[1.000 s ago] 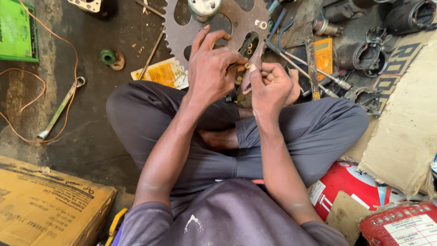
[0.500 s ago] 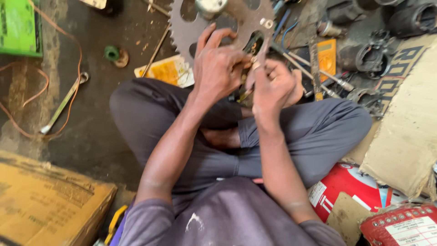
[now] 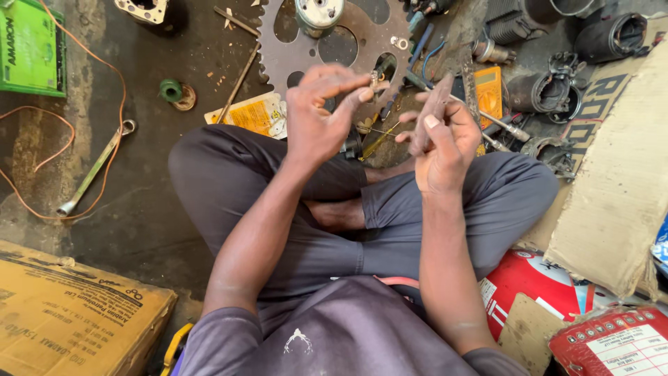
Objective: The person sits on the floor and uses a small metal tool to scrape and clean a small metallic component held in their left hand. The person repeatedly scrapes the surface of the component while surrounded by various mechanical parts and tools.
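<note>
I sit cross-legged on a dark workshop floor. My left hand is raised over my knees and pinches a small metal part between thumb and fingertips. My right hand is beside it, a little apart, gripping a flat dark strip that stands up past my fingers. A large toothed sprocket lies on the floor just beyond both hands, with a small cylindrical motor part on it.
A ring spanner and an orange wire lie at the left, near a green box. A yellow packet, a yellow meter, screwdrivers and dark cylindrical housings crowd the far right. Cardboard and a red can sit at my right; a carton at my near left.
My hands were together working on one small piece; they have now drawn apart, the left keeping the small part and the right the strip. The view has shifted slightly.
</note>
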